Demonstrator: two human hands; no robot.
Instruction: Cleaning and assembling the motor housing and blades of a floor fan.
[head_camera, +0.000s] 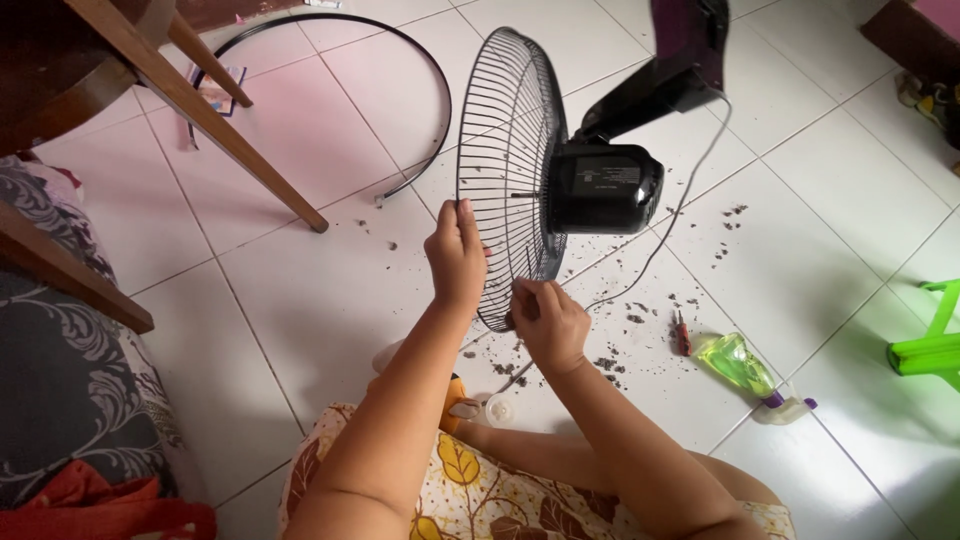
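Black wire makes up the one fan guard, standing upright on the white tiled floor near its middle, fixed to one black motor housing. Her left hand reaches up, arm straight, fingers clasped around the guard's rim. Her right hand, wrist bent, pinches the lower rim. One loose black ring lies toward the far edge; one small screwdriver and one green spray bottle lie rightward among dust crumbs.
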